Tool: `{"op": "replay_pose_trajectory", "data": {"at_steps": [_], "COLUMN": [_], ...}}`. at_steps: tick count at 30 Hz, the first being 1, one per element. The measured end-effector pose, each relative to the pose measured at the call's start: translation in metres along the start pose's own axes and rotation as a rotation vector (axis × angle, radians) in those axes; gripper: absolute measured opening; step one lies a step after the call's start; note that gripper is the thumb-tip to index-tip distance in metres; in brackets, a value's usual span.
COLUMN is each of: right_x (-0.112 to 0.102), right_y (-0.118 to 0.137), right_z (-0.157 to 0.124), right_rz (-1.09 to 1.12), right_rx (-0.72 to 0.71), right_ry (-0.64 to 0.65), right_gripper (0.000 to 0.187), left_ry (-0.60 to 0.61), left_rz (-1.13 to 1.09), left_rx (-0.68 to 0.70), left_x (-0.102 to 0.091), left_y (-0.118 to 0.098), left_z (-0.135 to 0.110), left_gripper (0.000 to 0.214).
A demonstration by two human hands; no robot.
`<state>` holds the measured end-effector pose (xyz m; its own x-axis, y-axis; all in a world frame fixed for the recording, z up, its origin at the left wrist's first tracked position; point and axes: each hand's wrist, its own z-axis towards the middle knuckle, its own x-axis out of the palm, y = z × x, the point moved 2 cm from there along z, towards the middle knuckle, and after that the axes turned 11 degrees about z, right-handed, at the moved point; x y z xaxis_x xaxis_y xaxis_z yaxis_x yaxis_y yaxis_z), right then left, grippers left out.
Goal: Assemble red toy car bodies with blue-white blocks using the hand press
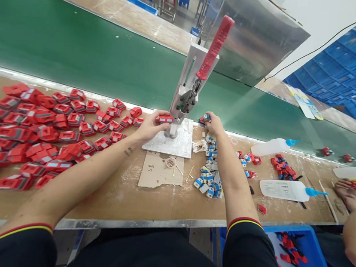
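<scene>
My left hand (152, 127) pinches a red plastic toy car body (166, 119) beside the foot of a toggle press (185, 95) with a red handle. Its metal base plate (183, 140) lies under that hand. To the right of the press, my right hand (214, 124) has its fingers closed on a small blue-and-white part (206, 117) near the back edge of the bench. Below the right forearm lies a pile of similar blue-and-white parts (209, 178). Many red car bodies (35, 129) are heaped on the left.
Cardboard (156, 174) with a small round dish (171, 162) and cotton swabs (190, 174) lies before the press. White bottles (283, 189) with blue nozzles lie at right. A blue bin (321, 259) holds red-and-black parts. A co-worker's hand (349, 193) works at far right. A green belt (110, 47) runs behind.
</scene>
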<state>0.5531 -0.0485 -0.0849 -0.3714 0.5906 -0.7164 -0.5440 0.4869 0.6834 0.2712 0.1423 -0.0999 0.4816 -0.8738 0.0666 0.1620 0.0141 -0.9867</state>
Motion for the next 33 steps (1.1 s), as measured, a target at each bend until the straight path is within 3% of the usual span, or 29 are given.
{"op": "replay_pose_trajectory", "data": {"at_steps": [5, 7, 10, 15, 18, 24, 29, 33], "right_x": [-0.016, -0.022, -0.031, -0.033, -0.026, -0.025, -0.024, -0.011], "right_y": [0.022, 0.043, 0.090, 0.175, 0.205, 0.219, 0.221, 0.209], "right_z": [-0.003, -0.006, -0.015, -0.027, -0.032, -0.073, -0.120, -0.128], "right_rz": [0.031, 0.133, 0.354, 0.465, 0.499, 0.554, 0.459, 0.443], "right_rx": [-0.068, -0.188, -0.470, -0.668, -0.713, -0.643, -0.618, -0.640], "right_ry": [-0.140, -0.226, -0.300, -0.186, -0.123, -0.078, -0.066, -0.118], "right_gripper": [0.065, 0.056, 0.046, 0.064, 0.071, 0.067, 0.039, 0.026], "left_ry": [0.035, 0.067, 0.082, 0.104, 0.120, 0.126, 0.129, 0.137], "left_rz": [0.106, 0.177, 0.307, 0.361, 0.342, 0.294, 0.284, 0.285], "left_rx": [0.061, 0.073, 0.104, 0.104, 0.107, 0.116, 0.127, 0.139], "left_x": [-0.002, -0.001, 0.003, 0.014, 0.019, 0.021, 0.022, 0.022], "left_y": [0.005, 0.004, 0.000, -0.003, -0.001, 0.005, 0.006, 0.004], "left_z": [-0.002, -0.002, 0.000, 0.007, 0.008, 0.008, 0.008, 0.007], "left_gripper": [0.073, 0.078, 0.067, 0.049, 0.042, 0.037, 0.038, 0.038]}}
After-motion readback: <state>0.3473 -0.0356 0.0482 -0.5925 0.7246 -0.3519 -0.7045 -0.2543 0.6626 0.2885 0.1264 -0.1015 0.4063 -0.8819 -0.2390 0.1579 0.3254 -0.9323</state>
